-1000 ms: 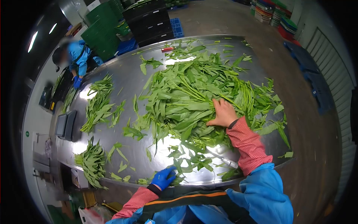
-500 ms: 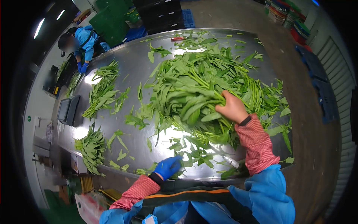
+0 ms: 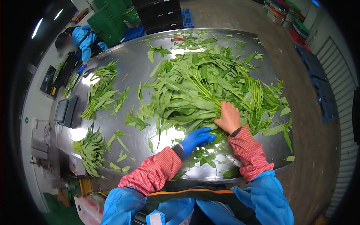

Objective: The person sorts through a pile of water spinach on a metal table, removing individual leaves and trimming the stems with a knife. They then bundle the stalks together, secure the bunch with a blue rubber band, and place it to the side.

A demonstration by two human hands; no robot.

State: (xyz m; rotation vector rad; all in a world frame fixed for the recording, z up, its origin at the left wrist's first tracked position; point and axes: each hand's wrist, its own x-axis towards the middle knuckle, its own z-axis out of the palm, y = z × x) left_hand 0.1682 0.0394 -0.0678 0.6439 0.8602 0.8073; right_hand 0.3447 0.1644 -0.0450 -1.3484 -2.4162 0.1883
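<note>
A large heap of leafy green stems [image 3: 210, 75] covers the middle and right of the metal table [image 3: 138, 80]. My bare right hand [image 3: 228, 118] is closed around the stems of a leafy bunch [image 3: 187, 103] at the heap's near side. Just left of it, my blue-gloved left hand [image 3: 197, 140] is at the heap's near edge, fingers stretched out toward the bunch, holding nothing I can see. Loose leaves lie under and around this hand.
Two smaller bunches [image 3: 101, 90] [image 3: 91, 150] and a dark device with a screen [image 3: 66, 111] are on the left. A co-worker [image 3: 84, 39] in blue bends over the far left edge. Blue pallets [image 3: 318, 84] stand right. A red-handled tool [image 3: 177, 38] lies at the back.
My left hand has moved up and right from the table's near edge to the heap. My right hand has come slightly nearer to me with the bunch. The co-worker's arms have shifted.
</note>
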